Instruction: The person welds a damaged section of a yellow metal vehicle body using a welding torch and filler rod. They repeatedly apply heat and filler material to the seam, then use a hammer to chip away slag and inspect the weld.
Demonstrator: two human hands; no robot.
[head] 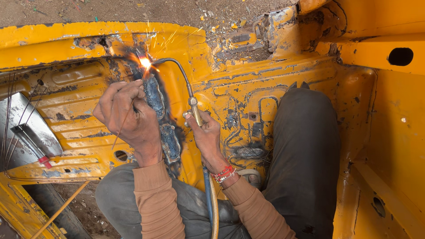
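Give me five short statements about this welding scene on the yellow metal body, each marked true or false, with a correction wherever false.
1. The right hand holds a gas torch with a curved neck. True.
2. The left hand is empty. False: it holds a thin filler rod.
3. The flame throws sparks at the blackened seam of the yellow panel. True.
4. A red bead bracelet sits on the left wrist. False: it is on the right wrist.
5. The person wears thick welding gloves. False: both hands are bare.
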